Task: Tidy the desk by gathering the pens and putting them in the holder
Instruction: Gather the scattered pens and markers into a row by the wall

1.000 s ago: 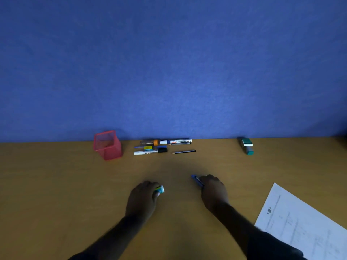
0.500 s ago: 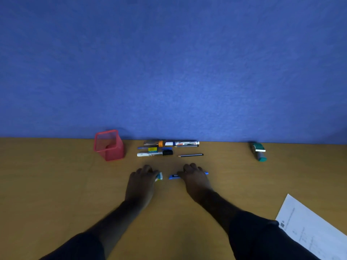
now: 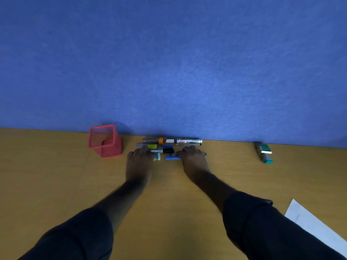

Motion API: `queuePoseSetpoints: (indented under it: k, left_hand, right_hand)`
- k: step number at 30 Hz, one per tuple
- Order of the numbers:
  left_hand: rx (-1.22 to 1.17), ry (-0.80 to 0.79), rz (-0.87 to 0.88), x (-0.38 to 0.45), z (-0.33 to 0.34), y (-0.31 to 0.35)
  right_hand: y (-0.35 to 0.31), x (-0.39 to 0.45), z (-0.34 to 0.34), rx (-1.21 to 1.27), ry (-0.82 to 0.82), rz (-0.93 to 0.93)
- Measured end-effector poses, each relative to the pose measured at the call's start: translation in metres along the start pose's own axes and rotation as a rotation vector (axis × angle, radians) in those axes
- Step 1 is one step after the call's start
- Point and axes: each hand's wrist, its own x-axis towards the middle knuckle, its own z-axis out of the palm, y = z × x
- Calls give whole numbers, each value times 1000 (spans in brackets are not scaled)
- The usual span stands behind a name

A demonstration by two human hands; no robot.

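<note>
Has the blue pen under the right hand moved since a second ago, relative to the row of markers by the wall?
Yes. The blue pen has been pushed away from the person, up against the marker row by the right hand.

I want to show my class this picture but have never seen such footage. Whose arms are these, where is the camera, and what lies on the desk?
The camera sits on a person's head, looking down at their own arms. Their left hand and right hand lie flat on the wooden desk, pushing a blue pen and a small marker towards a row of pens by the blue wall. A red mesh holder stands left, a green eraser right, a paper sheet nearer. Nothing is lifted.
</note>
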Motion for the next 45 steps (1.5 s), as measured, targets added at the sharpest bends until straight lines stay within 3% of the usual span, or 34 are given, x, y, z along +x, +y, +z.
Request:
queuePoseSetpoints:
  k: [8,14,23,31,37,41,45]
  left_hand:
    - [-52,35,-25,7,5,1]
    - [-180,69,-23,-15,6,-4]
    - [-292,-113,223,-39,4,27]
    - [-240,-159,143,-22,-9,29]
    - [-234,-211,110,-27,-7,20]
    - [-224,-218,98,-39,-10,22]
    - [-227,-221,89,-58,-13,25]
  right_hand:
    - [3,-31,6,-92,71,-85]
    - [16,-31,7,-82,67,51]
    - [4,-23,0,83,-71,90]
    - [-6,-24,4,2,-229,117]
    - [-9,-36,1,50,-134,141]
    - [-9,-56,-2,64,-194,130]
    - [0,-86,-13,138,-140,252]
